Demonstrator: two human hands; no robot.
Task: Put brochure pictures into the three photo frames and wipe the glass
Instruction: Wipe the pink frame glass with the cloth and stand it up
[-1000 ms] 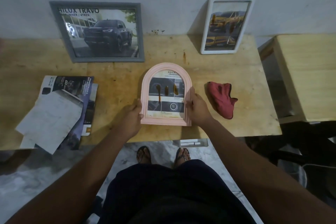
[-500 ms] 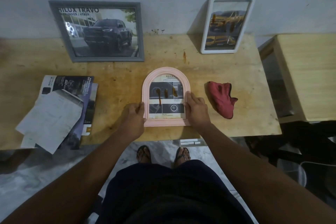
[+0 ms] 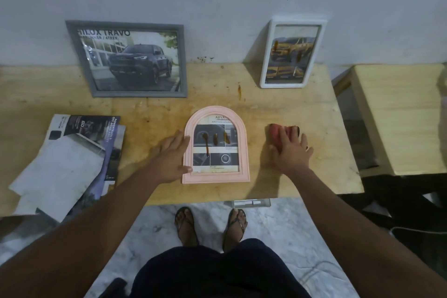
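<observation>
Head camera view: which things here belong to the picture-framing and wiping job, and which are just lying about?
Job: pink arched photo frame, touched by left hand; red cloth under right hand; grey rectangular frame; white upright frame; pile of car brochures.
Lying about: second wooden table at right; small grey box under the edge of the stained wooden table.

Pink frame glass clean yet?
No: brown streaks mark the glass of the pink frame; the right hand rests on the red cloth.
</observation>
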